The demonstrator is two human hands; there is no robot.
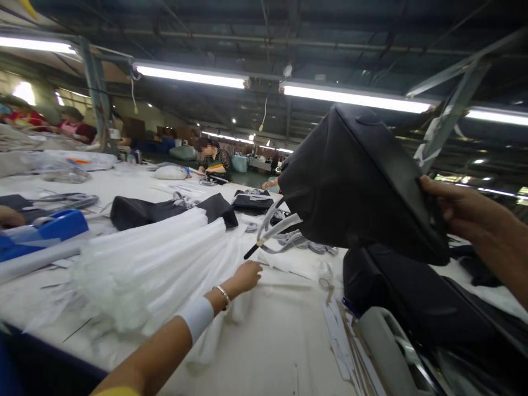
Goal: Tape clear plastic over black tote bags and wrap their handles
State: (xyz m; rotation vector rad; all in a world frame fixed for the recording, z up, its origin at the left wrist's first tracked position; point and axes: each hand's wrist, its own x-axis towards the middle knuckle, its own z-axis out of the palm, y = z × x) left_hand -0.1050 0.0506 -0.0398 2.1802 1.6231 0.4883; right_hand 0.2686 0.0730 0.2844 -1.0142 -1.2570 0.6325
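Observation:
My right hand [462,206] grips a black bag [355,187] by its right edge and holds it up, tilted, above the table. From the bag's lower left hang straps [278,231] in pale grey wrapping, one with a bare black end. My left hand [247,276], wearing a bracelet and a white band on the forearm, is closed low over the table below those straps. Whatever its fingers may hold is hidden. Just left of it spreads a fanned stack of white foam sheets [165,258], with black bag pieces [144,212] behind.
More black bags [421,308] are piled at the right, beside a grey tape dispenser [388,346] and paper strips [338,335]. A roll of clear tape [325,274] lies mid-table. At left is a blue dispenser [61,228] near another person's hand [10,217]. Co-workers sit farther back.

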